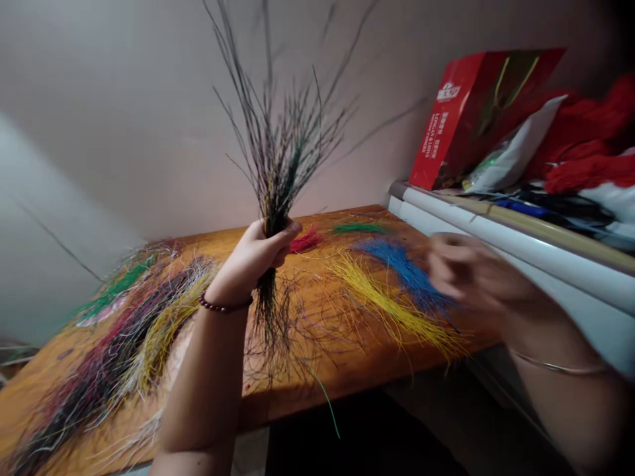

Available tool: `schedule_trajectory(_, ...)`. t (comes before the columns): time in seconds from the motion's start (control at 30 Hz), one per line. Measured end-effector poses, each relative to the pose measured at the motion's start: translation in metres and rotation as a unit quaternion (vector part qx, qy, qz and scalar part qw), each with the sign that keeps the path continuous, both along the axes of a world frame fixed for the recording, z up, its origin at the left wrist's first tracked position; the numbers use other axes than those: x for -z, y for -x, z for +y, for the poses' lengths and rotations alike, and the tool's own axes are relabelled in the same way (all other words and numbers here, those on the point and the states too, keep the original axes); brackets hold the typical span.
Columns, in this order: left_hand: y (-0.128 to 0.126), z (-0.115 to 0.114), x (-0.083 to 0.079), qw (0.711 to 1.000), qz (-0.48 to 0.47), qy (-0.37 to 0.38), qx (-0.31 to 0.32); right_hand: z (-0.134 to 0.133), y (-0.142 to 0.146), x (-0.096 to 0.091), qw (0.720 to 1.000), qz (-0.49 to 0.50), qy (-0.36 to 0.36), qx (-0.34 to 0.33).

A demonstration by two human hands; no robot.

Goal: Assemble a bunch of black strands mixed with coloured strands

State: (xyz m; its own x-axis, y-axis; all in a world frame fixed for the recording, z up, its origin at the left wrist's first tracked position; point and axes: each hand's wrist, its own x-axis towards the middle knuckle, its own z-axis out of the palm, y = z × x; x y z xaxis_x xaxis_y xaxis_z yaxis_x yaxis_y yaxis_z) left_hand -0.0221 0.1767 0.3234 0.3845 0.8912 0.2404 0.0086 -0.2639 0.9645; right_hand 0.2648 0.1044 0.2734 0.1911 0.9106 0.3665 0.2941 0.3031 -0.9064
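My left hand (258,254) is closed around a bundle of dark thin strands (285,165), held upright above the table. The strands fan out over the fist, and their lower ends hang beneath it. On the right, my right hand (459,271) is smeared by motion, so its fingers and anything in them cannot be made out. It is over the end of a pile of blue strands (401,264). Yellow strands (391,301) lie between the two hands. Behind the left fist is a small red bunch (306,239), with green strands (360,228) farther back.
Black and dark red strands (104,357) and yellow-white ones (163,330) cover the left of the wooden table (317,377). Green strands (116,287) lie beyond them. A red paper bag (446,119) and red cloth (590,152) rest on a white ledge (520,228) at right.
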Motion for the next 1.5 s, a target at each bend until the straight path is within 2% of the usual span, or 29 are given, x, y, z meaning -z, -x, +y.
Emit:
schedule_trajectory(0.07,-0.003,0.003,0.004,1.000,0.010,0.012,0.019,0.019,0.021,0.001,0.995,0.065,0.031,-0.063)
schedule_trajectory(0.13,-0.006,0.005,0.007,0.999,0.016,0.021,0.030,0.038,0.046,-0.001,0.988,0.113,0.024,-0.099)
schedule_trajectory(0.27,-0.014,0.002,0.012,0.997,0.021,0.035,0.064,0.056,0.085,-0.005,0.977,0.121,-0.037,-0.171)
schedule_trajectory(0.33,-0.018,0.000,0.015,0.995,0.027,0.039,0.087,0.060,0.096,-0.003,0.975,0.120,-0.083,-0.169)
schedule_trajectory(0.47,-0.024,-0.001,0.018,0.992,0.043,0.040,0.108,0.065,0.104,0.003,0.971,0.138,-0.155,-0.117)
schedule_trajectory(0.57,-0.020,0.001,0.016,0.995,0.033,0.035,0.085,0.061,0.086,-0.006,0.964,0.173,-0.202,-0.018)
schedule_trajectory(0.63,-0.013,0.004,0.012,0.998,0.020,0.024,0.054,0.054,0.062,-0.020,0.938,0.226,-0.250,0.078)
schedule_trajectory(0.7,0.000,0.008,0.006,1.000,0.002,0.007,0.019,0.046,0.033,-0.034,0.900,0.291,-0.285,0.156)
schedule_trajectory(0.77,0.015,0.012,-0.001,0.999,-0.026,-0.011,-0.015,0.041,0.007,-0.044,0.888,0.334,-0.261,0.179)
schedule_trajectory(0.87,0.041,0.010,-0.013,0.994,-0.084,-0.036,-0.059,0.044,-0.013,-0.040,0.898,0.359,-0.198,0.159)
schedule_trajectory(0.93,0.057,0.005,-0.020,0.988,-0.124,-0.043,-0.077,0.054,-0.010,-0.027,0.918,0.346,-0.148,0.126)
schedule_trajectory(1.03,0.074,-0.005,-0.027,0.980,-0.172,-0.049,-0.090,0.070,0.010,-0.001,0.956,0.283,-0.061,0.047)
schedule_trajectory(1.1,0.080,-0.010,-0.031,0.975,-0.196,-0.048,-0.094,0.076,0.026,0.015,0.964,0.266,0.013,-0.013)
schedule_trajectory(1.27,0.083,-0.023,-0.036,0.964,-0.248,-0.039,-0.090,0.078,0.057,0.040,0.929,0.300,0.168,-0.140)
schedule_trajectory(1.37,0.079,-0.033,-0.040,0.960,-0.262,-0.041,-0.091,0.083,0.068,0.047,0.912,0.304,0.202,-0.186)
schedule_trajectory(1.5,0.083,-0.051,-0.049,0.950,-0.300,-0.005,-0.089,0.105,0.079,0.055,0.902,0.306,0.228,-0.204)
